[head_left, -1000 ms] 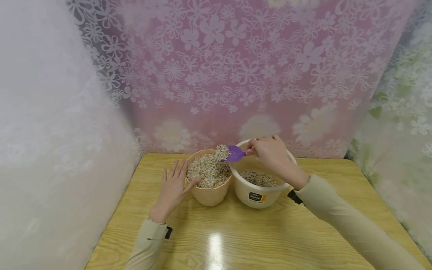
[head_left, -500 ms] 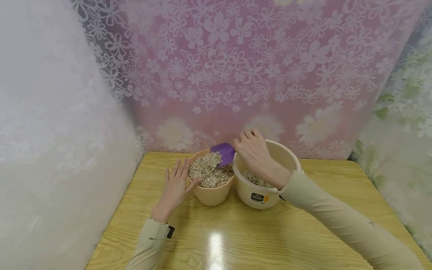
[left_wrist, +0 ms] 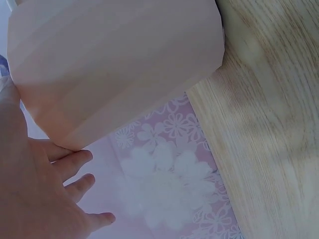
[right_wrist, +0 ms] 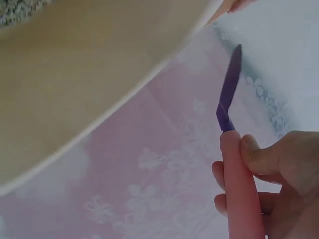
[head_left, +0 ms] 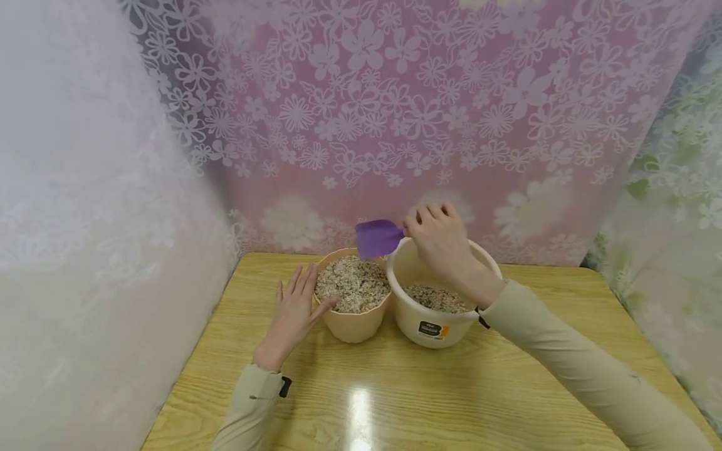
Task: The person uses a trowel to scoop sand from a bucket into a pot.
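Observation:
My right hand point(head_left: 442, 247) grips the pink handle point(right_wrist: 240, 186) of a small trowel point(head_left: 376, 239). Its purple blade hangs above the back right rim of a peach flowerpot point(head_left: 352, 329), and I see no grains on the side that shows. Pale, coarse grains point(head_left: 351, 283) fill the pot close to its rim. My left hand point(head_left: 287, 321) lies with spread fingers against the pot's left side, the thumb at the front rim. Under my right wrist stands a cream bucket point(head_left: 407, 326) with more grains point(head_left: 435, 299) low inside.
Pot and bucket stand side by side on a wooden table point(head_left: 316, 394), near its back edge. A pink flowered cloth point(head_left: 361, 138) hangs behind them. Pale cloth sheets close in the left point(head_left: 113, 219) and right point(head_left: 665, 250) sides.
The trowel carried grains over the pot, tipped them in, then rose and moved slightly back, its blade now without visible grains. My left hand has kept its place on the pot.

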Action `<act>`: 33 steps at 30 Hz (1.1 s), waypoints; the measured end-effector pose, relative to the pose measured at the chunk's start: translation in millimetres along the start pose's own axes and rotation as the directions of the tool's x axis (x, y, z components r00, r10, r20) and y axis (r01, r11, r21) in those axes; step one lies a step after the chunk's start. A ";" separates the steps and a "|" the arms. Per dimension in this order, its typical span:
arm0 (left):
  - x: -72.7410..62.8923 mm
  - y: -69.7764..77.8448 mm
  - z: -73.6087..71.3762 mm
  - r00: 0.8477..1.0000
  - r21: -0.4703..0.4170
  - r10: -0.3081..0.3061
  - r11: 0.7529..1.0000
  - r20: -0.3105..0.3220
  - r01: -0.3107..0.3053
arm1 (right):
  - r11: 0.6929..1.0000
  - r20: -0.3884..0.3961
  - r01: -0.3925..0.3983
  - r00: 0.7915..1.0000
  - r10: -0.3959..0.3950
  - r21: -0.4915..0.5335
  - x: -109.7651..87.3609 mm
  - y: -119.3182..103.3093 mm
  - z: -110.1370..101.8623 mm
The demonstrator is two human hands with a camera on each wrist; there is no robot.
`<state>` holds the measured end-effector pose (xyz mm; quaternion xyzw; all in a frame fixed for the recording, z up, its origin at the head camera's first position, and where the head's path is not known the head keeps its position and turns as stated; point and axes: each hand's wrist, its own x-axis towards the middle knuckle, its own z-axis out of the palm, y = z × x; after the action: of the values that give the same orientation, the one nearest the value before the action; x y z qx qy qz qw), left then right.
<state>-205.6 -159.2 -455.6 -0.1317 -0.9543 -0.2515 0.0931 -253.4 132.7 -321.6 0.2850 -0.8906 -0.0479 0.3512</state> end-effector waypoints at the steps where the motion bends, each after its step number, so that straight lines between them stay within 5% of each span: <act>1: 0.6 0.3 0.8 1.000 -0.002 0.002 1.000 0.001 -0.002 | 0.999 0.010 -0.038 0.999 0.038 0.032 -4.1 4.8 -0.2; 6: 3.0 -0.1 4.1 1.000 -0.002 0.013 1.000 -0.003 -0.013 | 0.975 0.114 -0.195 0.976 0.183 0.105 -29.7 30.6 -2.8; 12: 2.9 1.8 1.4 1.000 0.009 0.001 1.000 -0.007 -0.001 | 0.968 0.187 -0.236 0.958 0.218 0.080 -62.3 59.4 -7.5; 17: 8.8 16.6 0.0 0.999 0.068 0.018 0.998 -0.042 -0.015 | 0.989 0.229 -0.146 0.963 0.144 -0.010 -82.6 75.9 -7.3; 22: 24.1 51.1 0.0 0.997 0.095 0.073 0.993 -0.024 -0.070 | 0.982 0.276 0.040 0.961 0.013 -0.184 -90.5 78.3 9.5; 31: 41.1 110.3 28.8 0.977 0.123 0.200 0.970 0.070 -0.208 | 0.830 0.246 0.303 0.947 -0.207 -0.469 -91.6 61.7 57.8; 32: 41.8 114.1 31.8 0.975 0.121 0.206 0.969 0.079 -0.214 | 0.804 0.256 0.325 0.941 -0.222 -0.497 -92.2 60.4 64.0; 33: 42.6 117.0 34.7 0.973 0.133 0.216 0.965 0.077 -0.225 | 0.703 0.254 0.319 0.946 -0.200 -0.635 -97.0 61.1 75.5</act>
<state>-214.9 -34.8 -421.7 -0.2378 -0.9515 -0.1673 0.1002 -274.3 227.5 -418.7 0.2578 -0.7903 -0.4364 0.3443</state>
